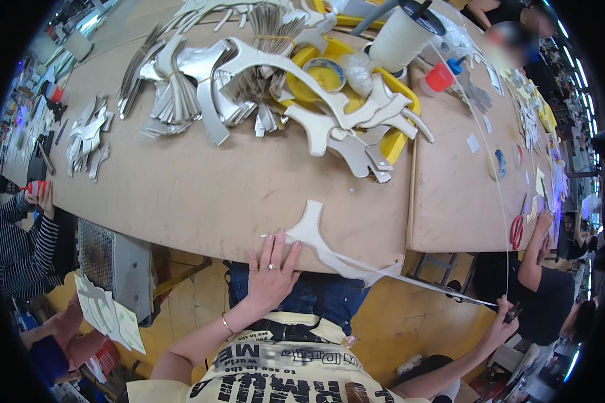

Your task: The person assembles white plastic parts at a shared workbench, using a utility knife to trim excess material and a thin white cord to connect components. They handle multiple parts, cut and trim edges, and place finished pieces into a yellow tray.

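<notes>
A flat, off-white cut piece with curved arms (309, 232) lies at the table's near edge, one arm reaching out over the edge. My left hand (273, 272) rests on its left end, fingers stretched out and spread. Out to the right, away from the table, my right hand (499, 330) is closed on a narrow white tape (444, 290). That tape stretches taut from the piece's right arm to my fingers. A thin strand also runs from my right hand up toward a large white spool (402, 41). Something dark shows at my right fingers, too small to name.
Bundles of silvery cut pieces (175, 94) lie at the back, beside a yellow tray (410, 101) with more pieces. A red bottle with a blue cap (438, 77) and red-handled scissors (516, 230) are on the right. Other people work at both sides.
</notes>
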Demonstrator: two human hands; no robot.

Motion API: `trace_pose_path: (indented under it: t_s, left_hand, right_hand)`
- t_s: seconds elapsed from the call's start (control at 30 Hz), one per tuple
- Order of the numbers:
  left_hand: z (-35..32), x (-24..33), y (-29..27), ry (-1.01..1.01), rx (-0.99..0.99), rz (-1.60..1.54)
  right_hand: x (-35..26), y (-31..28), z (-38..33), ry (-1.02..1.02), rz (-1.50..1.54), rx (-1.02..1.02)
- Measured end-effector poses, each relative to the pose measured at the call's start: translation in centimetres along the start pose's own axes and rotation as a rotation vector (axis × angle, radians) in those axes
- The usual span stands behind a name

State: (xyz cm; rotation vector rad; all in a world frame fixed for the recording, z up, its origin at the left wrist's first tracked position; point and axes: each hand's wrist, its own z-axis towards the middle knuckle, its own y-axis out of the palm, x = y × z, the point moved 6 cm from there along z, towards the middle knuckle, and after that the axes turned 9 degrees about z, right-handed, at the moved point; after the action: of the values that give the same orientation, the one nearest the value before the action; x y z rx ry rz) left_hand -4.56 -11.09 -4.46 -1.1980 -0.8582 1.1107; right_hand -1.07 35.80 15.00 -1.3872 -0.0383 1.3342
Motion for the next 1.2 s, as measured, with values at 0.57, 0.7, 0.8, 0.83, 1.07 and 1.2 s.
trace_pose_path:
  t_s: [0.57,0.7,0.8,0.83,1.07,1.2]
  left_hand:
    - [0.0,-0.1,-0.2,-0.036,-0.062,-0.053]
    - [0.0,-0.1,-0.3,-0.039,-0.062,-0.021]
    - [-0.1,0.0,-0.3,-0.084,-0.055,-0.034]
    - [-0.2,0.1,-0.3,-0.097,-0.06,-0.054]
    - [-0.5,0.4,-0.4,-0.124,0.055,-0.011]
    - [-0.5,0.5,0.0,-0.126,0.005,-0.007]
  right_hand:
    - [-16.4,19.4,-9.3,-0.667,0.22,-0.479]
    - [-19.5,23.8,-10.8,-0.505,0.016,-0.578]
    - [-21.6,22.1,-8.8,-0.679,-0.126,-0.173]
    - [-22.3,21.1,-9.0,-0.791,-0.16,0.015]
    - [-21.9,27.3,-16.2,-0.684,0.246,-0.918]
    - [-21.8,29.9,-17.4,-0.603,0.111,-1.085]
